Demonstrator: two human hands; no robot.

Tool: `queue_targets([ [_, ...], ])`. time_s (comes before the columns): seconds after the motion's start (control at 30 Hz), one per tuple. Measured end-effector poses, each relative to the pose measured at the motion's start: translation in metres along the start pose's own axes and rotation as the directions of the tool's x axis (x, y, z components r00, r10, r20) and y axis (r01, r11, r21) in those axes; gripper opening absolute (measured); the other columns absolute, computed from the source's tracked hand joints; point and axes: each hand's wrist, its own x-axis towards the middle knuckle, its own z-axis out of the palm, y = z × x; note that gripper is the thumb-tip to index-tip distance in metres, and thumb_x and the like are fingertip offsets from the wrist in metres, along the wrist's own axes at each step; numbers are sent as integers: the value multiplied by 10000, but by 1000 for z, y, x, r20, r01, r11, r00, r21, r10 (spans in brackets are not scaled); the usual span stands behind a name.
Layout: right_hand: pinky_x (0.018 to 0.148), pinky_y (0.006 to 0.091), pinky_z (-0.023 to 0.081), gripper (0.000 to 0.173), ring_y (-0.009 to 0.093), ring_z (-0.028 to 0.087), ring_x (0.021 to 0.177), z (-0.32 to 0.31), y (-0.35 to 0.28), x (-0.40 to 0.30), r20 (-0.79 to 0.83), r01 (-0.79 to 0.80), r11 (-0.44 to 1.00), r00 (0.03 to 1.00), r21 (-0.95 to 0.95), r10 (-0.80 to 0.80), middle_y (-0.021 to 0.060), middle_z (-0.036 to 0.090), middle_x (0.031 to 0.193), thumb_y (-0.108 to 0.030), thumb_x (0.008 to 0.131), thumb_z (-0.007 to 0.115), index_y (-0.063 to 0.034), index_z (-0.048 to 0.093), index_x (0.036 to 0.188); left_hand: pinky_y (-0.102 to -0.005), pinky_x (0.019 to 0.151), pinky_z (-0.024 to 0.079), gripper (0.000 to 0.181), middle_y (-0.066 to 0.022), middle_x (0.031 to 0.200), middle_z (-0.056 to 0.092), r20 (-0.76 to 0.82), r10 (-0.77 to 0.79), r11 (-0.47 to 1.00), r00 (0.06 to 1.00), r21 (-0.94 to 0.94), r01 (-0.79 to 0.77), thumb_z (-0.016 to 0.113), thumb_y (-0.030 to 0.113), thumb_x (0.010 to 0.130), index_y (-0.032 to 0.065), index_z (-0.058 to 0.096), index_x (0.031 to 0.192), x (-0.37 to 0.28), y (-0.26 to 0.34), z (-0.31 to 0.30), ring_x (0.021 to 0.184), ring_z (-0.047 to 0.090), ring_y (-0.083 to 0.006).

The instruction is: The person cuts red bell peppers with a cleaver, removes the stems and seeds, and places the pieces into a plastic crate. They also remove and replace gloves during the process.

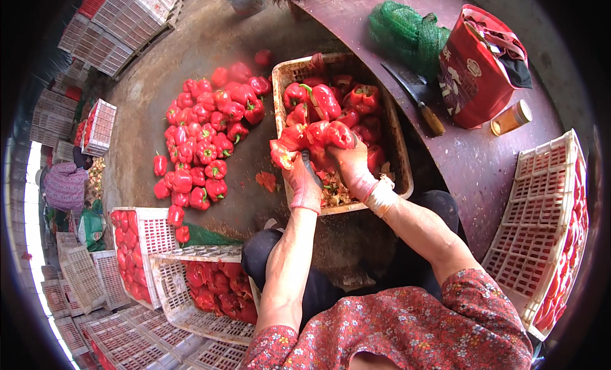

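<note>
Both hands, in stained work gloves, are over a dirty plastic crate (408, 174) of red bell peppers. My left hand (304, 181) grips opened red pepper pieces (285, 148), pale flesh showing. My right hand (352, 162) is closed around more red pepper (339, 134), touching the pieces at the left; whether they are joined I cannot tell. Beyond the hands, a whole pepper with a green stem (324, 102) lies on others in the crate. Below the hands, seeds and core scraps (336, 193) cover the crate's near end. Fingertips are partly hidden by the peppers.
Left of the crate, a heap of whole red peppers (195, 131) lies on the floor. White crates of peppers (164, 279) stand at lower left and right (530, 217). The table (465, 165) bears a cleaver (410, 91), green netting (401, 31), a red bag (477, 69) and a jar (510, 118). A person (65, 186) is far left.
</note>
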Motion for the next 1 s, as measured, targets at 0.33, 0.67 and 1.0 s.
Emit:
queue_targets([
  [0.33, 832, 305, 516, 497, 182, 629, 921, 6, 24, 4, -46, -13, 955, 999, 296, 27, 51, 655, 1050, 40, 719, 705, -50, 577, 1191, -330, 805, 520, 221, -3, 1058, 567, -63, 231, 956, 971, 200, -215, 586, 145, 902, 136, 558, 1121, -30, 8, 24, 892, 587, -171],
  [0.67, 631, 305, 514, 231, 164, 637, 740, -2, 25, 18, 234, -265, 936, 949, 233, 211, 43, 665, 883, -92, 791, 718, -32, 657, 1006, -356, 889, 491, 295, -56, 1170, 595, 141, -53, 981, 989, -179, 78, 509, 95, 928, 84, 544, 1220, 18, -31, -34, 1021, 586, -202],
  [1.0, 749, 303, 528, 250, 185, 659, 855, -35, 29, 33, 415, -104, 991, 901, -79, 128, 73, 681, 951, -80, 773, 716, -57, 672, 1017, -363, 645, 565, 247, -64, 1015, 670, 97, -240, 971, 966, 31, 238, 470, 198, 941, 89, 595, 1123, -4, 20, -28, 838, 657, -212],
])
